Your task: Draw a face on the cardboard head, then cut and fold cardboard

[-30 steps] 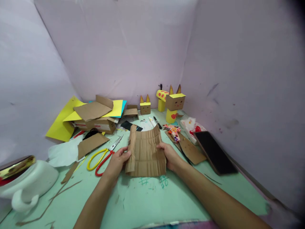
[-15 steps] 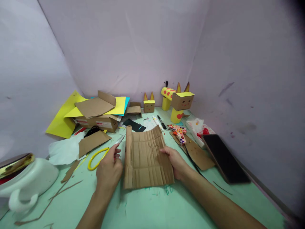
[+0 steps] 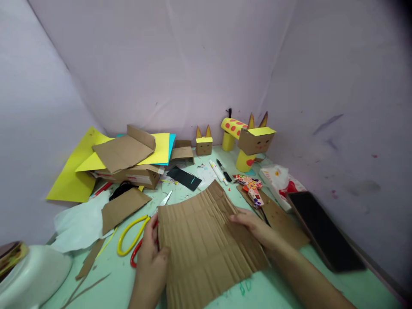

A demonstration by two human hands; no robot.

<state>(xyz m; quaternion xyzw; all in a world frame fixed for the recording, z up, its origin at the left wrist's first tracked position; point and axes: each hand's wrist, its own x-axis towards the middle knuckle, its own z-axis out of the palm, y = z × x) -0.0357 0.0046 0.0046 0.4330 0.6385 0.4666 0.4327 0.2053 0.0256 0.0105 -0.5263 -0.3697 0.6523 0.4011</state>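
Observation:
A creased sheet of brown cardboard is held up before me, tilted over the front of the table. Its left edge lies in my left hand, thumb in front and fingers behind. On the opposite side, my right hand pinches the right edge with the thumb on top; its other fingers are partly hidden behind the sheet. Beside my left hand, a pair of scissors with one yellow and one red handle lies on the table, partly covered by that hand.
Coloured paper and cardboard are piled at the left back. A spotted cardboard animal and a small cat-eared box stand behind. Markers lie mid-table, a phone at right, and a white cup at left.
My left hand has moved from beside the scissors to the cardboard's left edge. The sheet has come nearer and now looks wider and turned, its rolled left edge no longer showing.

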